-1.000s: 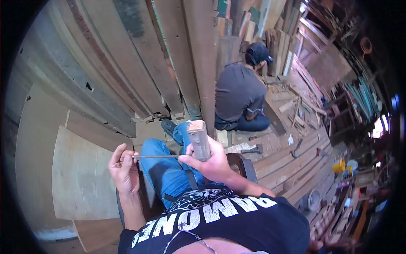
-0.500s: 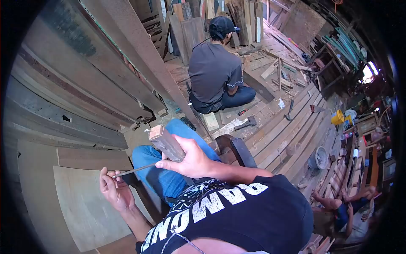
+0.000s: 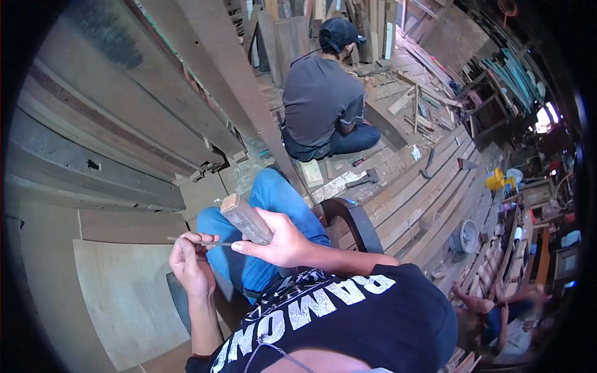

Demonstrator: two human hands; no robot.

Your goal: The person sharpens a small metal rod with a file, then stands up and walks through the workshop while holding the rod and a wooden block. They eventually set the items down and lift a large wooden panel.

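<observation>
My right hand (image 3: pixel 287 241) is wrapped round a thick dark wooden block (image 3: pixel 247 219), its pale cut end pointing up and to the left. Across the lower side of the block, near my right thumb, lies the end of a thin rod (image 3: pixel 224 244). My left hand (image 3: pixel 191 264) pinches this rod between thumb and fingers, and its other end sticks out to the left past the fingers. Both hands are in front of my bent knees in blue jeans (image 3: pixel 273 189). A thin pale strand shows by the block's cut end.
A person in a dark cap and grey shirt (image 3: pixel 323 99) sits on the floor ahead. Near them lie an axe-like tool (image 3: pixel 365 179) and wood scraps. Tall boards (image 3: pixel 124 81) lean at left; a plywood sheet (image 3: pixel 118 298) is below. A yellow container (image 3: pixel 495 180) stands at right.
My left hand has moved right along the rod, closer to the block, and the rod's far end now shows beyond its fingers. The rod lies more level. My right hand still holds the block.
</observation>
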